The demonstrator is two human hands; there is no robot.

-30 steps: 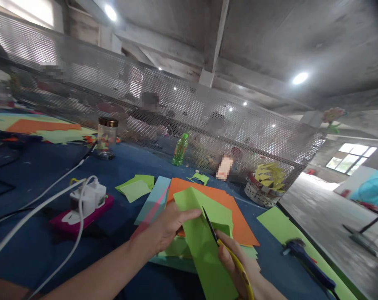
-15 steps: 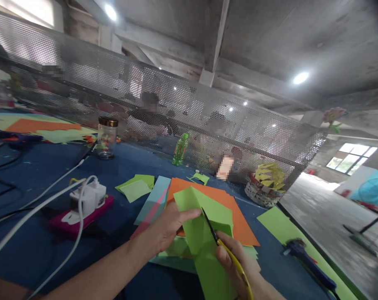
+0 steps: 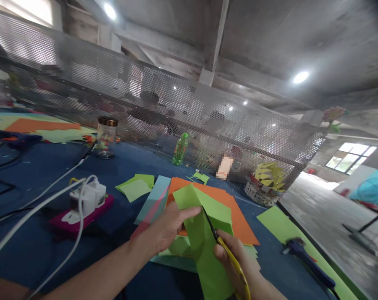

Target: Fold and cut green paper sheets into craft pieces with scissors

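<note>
My left hand [image 3: 167, 227] pinches the left edge of a folded light-green paper sheet [image 3: 204, 246] held above the table. My right hand [image 3: 239, 266] grips yellow-handled scissors [image 3: 222, 246]; their dark blades lie along the sheet's middle, tips near my left thumb. Under the sheet lies a stack of orange paper [image 3: 235, 212], with a pale blue sheet [image 3: 151, 200] and more green sheets beneath.
A blue table [image 3: 36, 175] carries white cables and a charger on a pink phone [image 3: 83, 206], a glass jar [image 3: 106, 137], a green bottle [image 3: 180, 149], a basket of yellow paper pieces [image 3: 264, 183], a blue glue gun [image 3: 307, 260] and a perforated metal screen [image 3: 145, 104] with people behind it.
The scissors have crept a little further up along the green sheet toward my left thumb. My right hand has followed them slightly up and left.
</note>
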